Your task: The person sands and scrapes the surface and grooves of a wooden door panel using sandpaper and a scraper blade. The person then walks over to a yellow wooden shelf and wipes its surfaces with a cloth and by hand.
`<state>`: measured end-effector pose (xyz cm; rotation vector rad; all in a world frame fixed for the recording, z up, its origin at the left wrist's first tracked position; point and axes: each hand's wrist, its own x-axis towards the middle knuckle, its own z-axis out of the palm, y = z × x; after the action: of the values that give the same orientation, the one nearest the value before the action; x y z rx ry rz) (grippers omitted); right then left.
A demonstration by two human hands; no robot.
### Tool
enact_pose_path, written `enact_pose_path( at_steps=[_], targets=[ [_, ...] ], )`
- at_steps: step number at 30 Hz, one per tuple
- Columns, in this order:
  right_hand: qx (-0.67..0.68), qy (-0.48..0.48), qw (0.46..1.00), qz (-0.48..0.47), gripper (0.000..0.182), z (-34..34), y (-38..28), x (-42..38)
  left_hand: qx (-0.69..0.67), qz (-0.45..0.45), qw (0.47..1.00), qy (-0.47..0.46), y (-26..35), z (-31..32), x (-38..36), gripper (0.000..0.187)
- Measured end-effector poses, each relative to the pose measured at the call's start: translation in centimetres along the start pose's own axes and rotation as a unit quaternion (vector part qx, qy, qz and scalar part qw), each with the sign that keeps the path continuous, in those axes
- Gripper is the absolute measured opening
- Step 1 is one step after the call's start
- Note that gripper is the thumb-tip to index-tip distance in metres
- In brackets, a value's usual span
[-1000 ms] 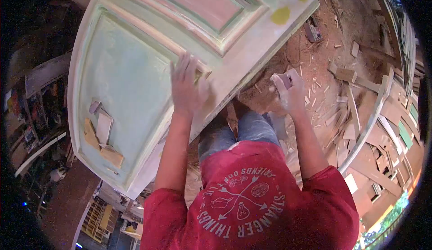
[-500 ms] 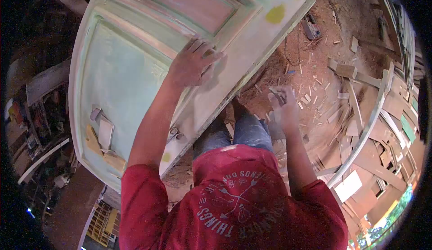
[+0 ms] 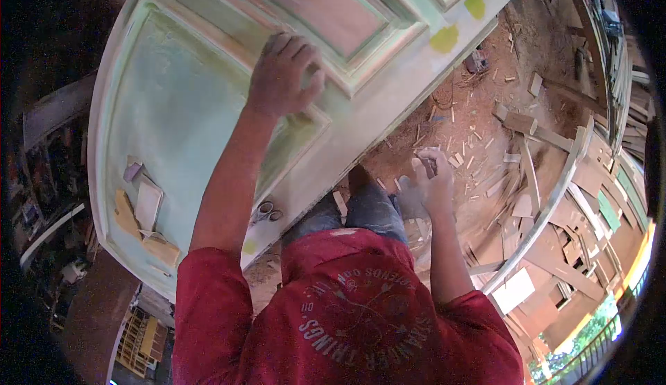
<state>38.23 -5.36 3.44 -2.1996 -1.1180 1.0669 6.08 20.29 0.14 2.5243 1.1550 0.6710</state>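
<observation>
A pale green door with raised mouldings (image 3: 187, 128) and pinkish sanded areas lies in front of me. My left hand (image 3: 283, 76) presses on the moulding between two of its panels, fingers curled; whatever lies under them is hidden. Off the door's near edge, my right hand (image 3: 437, 180) is closed in the air around a small dark piece that I cannot make out. Scissors (image 3: 266, 211) rest on the door's near edge. Folded whitish pieces (image 3: 148, 203) and tan pieces (image 3: 161, 250), like sandpaper, lie in the lower left panel.
Yellow-green patches (image 3: 444, 39) mark the door's border. Wood offcuts (image 3: 475, 135) are strewn over the dusty floor, with a dark power tool (image 3: 477, 61) among them. Boards and scrap sheets (image 3: 555, 246) are piled on the right. A yellow compartmented crate (image 3: 142, 343) stands lower left.
My left hand has moved up and left across the door onto the moulding, its fingers more curled. My right hand stays off the edge, still closed. The whole view has shifted slightly.
</observation>
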Motion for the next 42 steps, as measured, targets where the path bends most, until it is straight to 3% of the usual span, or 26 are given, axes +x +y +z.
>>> enact_pose_path(
  at_steps=[3, 6, 13, 20, 28, 31, 34, 38, 42],
  targets=[
    [-0.042, 0.004, 0.999, -0.032, 0.024, 1.4, -1.1, -0.2, -0.043, -0.004, 0.995, -0.085, 3.0, 0.9, -0.9, 0.037],
    [-0.080, -0.011, 0.996, -0.044, 0.025, 1.8, -3.4, -0.3, -0.064, -0.024, 0.991, -0.114, 6.7, 2.5, -1.4, 0.039],
    [-0.096, -0.009, 0.995, -0.003, 0.025, -0.5, -5.2, -2.3, -0.028, -0.072, 0.996, -0.034, 3.8, 0.4, -0.6, 0.036],
    [-0.138, -0.031, 0.989, -0.051, 0.024, -2.5, -5.2, -1.0, -0.038, -0.111, 0.990, -0.076, 9.6, 2.2, -1.2, 0.045],
    [-0.086, -0.129, 0.977, -0.145, 0.021, -6.8, -6.2, 8.4, 0.080, -0.223, 0.971, -0.036, 13.6, 3.1, -0.1, 0.050],
    [-0.094, -0.178, 0.957, -0.207, 0.021, -11.5, -6.2, 14.2, 0.081, -0.320, 0.937, -0.118, 14.6, 2.7, 2.6, 0.051],
    [-0.108, -0.192, 0.944, -0.244, 0.020, -15.8, -6.1, 19.1, 0.105, -0.378, 0.911, -0.127, 15.7, 1.5, 5.1, 0.051],
    [-0.122, -0.190, 0.937, -0.268, 0.021, -21.6, -4.5, 23.6, 0.139, -0.358, 0.919, -0.092, 15.8, 3.0, 6.1, 0.057],
    [-0.156, -0.201, 0.932, -0.257, 0.022, -24.8, -2.7, 27.2, 0.130, -0.414, 0.892, -0.126, 18.4, 4.4, 6.2, 0.061]
  ],
)
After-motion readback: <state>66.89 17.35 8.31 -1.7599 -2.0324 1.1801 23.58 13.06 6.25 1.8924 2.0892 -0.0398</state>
